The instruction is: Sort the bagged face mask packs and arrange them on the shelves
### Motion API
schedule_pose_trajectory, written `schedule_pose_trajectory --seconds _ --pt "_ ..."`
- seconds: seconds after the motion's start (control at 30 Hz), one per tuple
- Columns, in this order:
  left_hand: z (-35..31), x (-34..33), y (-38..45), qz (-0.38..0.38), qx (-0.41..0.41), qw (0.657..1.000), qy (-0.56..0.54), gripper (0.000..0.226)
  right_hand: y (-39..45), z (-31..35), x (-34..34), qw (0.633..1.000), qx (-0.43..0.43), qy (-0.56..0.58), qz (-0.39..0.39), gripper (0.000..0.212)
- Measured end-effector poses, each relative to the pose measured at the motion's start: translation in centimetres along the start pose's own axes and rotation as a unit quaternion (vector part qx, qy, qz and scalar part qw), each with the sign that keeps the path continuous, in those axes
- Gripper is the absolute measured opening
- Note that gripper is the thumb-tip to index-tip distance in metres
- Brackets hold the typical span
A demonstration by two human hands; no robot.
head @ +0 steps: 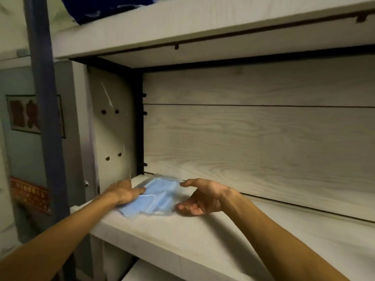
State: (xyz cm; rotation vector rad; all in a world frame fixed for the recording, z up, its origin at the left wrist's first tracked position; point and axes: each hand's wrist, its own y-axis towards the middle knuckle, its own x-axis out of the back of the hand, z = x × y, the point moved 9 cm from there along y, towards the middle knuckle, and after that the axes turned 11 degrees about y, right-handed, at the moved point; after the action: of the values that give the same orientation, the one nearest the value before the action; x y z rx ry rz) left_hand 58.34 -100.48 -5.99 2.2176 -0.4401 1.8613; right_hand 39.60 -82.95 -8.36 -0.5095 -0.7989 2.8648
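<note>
The left hand (125, 191) lies palm down with straight fingers on the left edge of the bagged face mask pack (154, 197), pressing it flat against the shelf (203, 236). The right hand (200, 197) hovers just beside the pack's right edge, palm turned inward, fingers loosely spread and relaxed, with nothing in its grasp; its thumb reaches toward the pack's far right corner, and whether it touches the clear wrapper there cannot be told.

The pack is a clear plastic bag holding light blue masks. It lies flat at the left end of the shelf, with its far edge close to the wooden back panel (253, 138) and its left edge near the side panel (113, 134). The pack's near edge sits a little back from the shelf's front lip.

Above the pack runs an upper shelf board (182, 27), with something dark blue (105, 9) lying on top of it at its left end. Left of the pack, outside the shelf unit, a blue-grey upright post (44, 98) crosses the view. Behind that post a framed picture (24, 114) hangs on the wall, and a red sign (30, 193) sits lower down.
</note>
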Motion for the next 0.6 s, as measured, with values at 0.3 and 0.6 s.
schedule_pose_trajectory --seconds 0.3,0.6 --pt "-2.2 -0.5 4.0 0.117 -0.116 0.983 -0.085 0.048 4.6 0.6 -2.3 0.997 -0.015 -0.081 0.003 0.025" --pt "-5.6 -0.8 2.6 0.094 -0.145 0.963 -0.204 0.041 -0.4 3.6 1.0 0.921 0.253 -0.196 -0.224 0.018"
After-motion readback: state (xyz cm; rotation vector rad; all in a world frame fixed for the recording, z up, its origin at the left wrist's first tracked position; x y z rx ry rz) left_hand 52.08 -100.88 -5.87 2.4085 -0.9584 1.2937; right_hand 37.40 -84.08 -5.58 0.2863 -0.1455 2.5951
